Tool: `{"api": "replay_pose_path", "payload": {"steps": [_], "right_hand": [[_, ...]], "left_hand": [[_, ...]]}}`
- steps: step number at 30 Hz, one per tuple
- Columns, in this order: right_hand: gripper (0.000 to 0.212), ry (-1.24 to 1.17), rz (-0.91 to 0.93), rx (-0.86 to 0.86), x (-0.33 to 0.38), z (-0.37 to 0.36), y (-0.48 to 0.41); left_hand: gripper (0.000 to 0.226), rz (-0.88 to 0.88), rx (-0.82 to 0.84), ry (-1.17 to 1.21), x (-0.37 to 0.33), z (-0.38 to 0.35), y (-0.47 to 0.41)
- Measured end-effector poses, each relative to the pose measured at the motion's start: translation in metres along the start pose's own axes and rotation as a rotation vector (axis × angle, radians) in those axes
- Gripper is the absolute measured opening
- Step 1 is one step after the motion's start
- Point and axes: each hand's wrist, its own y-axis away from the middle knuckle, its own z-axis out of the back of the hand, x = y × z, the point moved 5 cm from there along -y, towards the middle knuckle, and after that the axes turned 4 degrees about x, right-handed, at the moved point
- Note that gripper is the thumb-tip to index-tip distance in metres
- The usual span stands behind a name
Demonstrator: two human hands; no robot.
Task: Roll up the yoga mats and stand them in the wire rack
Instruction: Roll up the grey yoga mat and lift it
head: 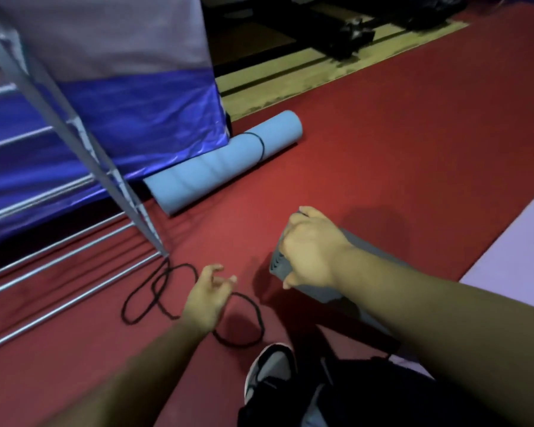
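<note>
Red carpet (383, 134) fills the head view; the right hand (312, 248) is curled tight round the end of a rolled grey mat (278, 266) down at the floor; the left hand (208, 295), fingers loose and holding nothing, hangs over loops of black cord (154, 291); a rolled blue mat (222, 163), banded in black, lies on the carpet beside the wire rack (74, 131), not in it.

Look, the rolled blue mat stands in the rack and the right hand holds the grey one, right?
Not quite: in the head view the rolled blue mat lies on the floor beside the rack, not standing in it. The right hand does hold the grey mat.
</note>
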Motion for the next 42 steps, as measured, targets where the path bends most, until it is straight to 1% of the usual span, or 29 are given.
{"api": "replay_pose_path", "payload": {"steps": [1,3,5,7,9,11,13,15,17,19,21,23,25,27,29,30,32,35,39,42], "right_hand": [[0.067,-0.007,0.001,0.005,0.002,-0.006,-0.007],[0.068,0.002,0.011,0.027,0.007,-0.018,-0.018],[0.067,0.014,0.018,0.068,0.015,-0.030,-0.026],[0.066,0.018,0.012,0.082,0.022,-0.035,-0.029],[0.064,0.005,0.014,0.097,0.028,-0.040,-0.032],[0.064,-0.018,0.019,0.099,0.031,-0.042,-0.032],[0.064,-0.031,0.017,0.092,0.031,-0.042,-0.031],[0.062,-0.045,0.009,0.088,0.027,-0.039,-0.028],[0.061,-0.058,0.000,0.060,0.022,-0.033,-0.023],[0.061,-0.083,-0.014,0.015,0.014,-0.025,-0.016],[0.064,-0.103,-0.036,-0.043,0.004,-0.014,-0.004],[0.065,-0.110,-0.068,-0.119,-0.011,-0.002,0.014],[0.064,-0.179,-0.144,-0.162,-0.031,0.009,0.037],[0.063,-0.269,-0.235,-0.214,-0.055,0.018,0.063],[0.066,-0.316,-0.265,-0.287,-0.073,0.026,0.094],[0.062,-0.340,-0.268,-0.334,-0.080,0.030,0.112],[0.053,-0.392,-0.284,-0.431,-0.090,0.042,0.154],[0.057,-0.414,-0.359,-0.546,-0.101,0.057,0.222],[0.065,-0.467,-0.496,-0.690,-0.122,0.065,0.311],[0.061,-0.504,-0.619,-0.850,-0.134,0.070,0.366]], "left_hand": [[0.039,0.018,0.050,-0.059,0.019,-0.003,0.000],[0.025,0.026,0.167,-0.151,0.049,-0.015,-0.002],[0.019,0.063,0.310,-0.243,0.072,-0.032,-0.002],[0.028,0.060,0.390,-0.384,0.095,-0.043,-0.004],[0.039,0.057,0.440,-0.659,0.115,-0.050,-0.007],[0.041,0.082,0.442,-0.898,0.116,-0.051,-0.004],[0.034,0.038,0.430,-1.016,0.114,-0.053,-0.001],[0.032,0.025,0.424,-1.045,0.114,-0.054,0.000],[0.032,0.076,0.396,-0.975,0.116,-0.051,-0.001],[0.028,0.098,0.341,-0.788,0.105,-0.048,-0.006],[0.020,0.049,0.289,-0.575,0.074,-0.048,-0.009],[0.028,0.005,0.197,-0.300,0.026,-0.047,-0.010],[0.026,-0.021,0.168,-0.071,-0.023,-0.049,-0.014],[0.024,-0.072,0.180,0.008,-0.084,-0.053,-0.014],[0.024,-0.133,0.212,0.109,-0.154,-0.060,-0.001],[0.024,-0.158,0.231,0.155,-0.188,-0.064,0.009],[0.024,-0.179,0.286,0.202,-0.245,-0.074,0.035],[0.026,-0.207,0.406,0.268,-0.311,-0.097,0.082],[0.027,-0.377,0.481,0.206,-0.392,-0.130,0.147],[0.032,-0.521,0.488,0.151,-0.442,-0.157,0.193]]}}
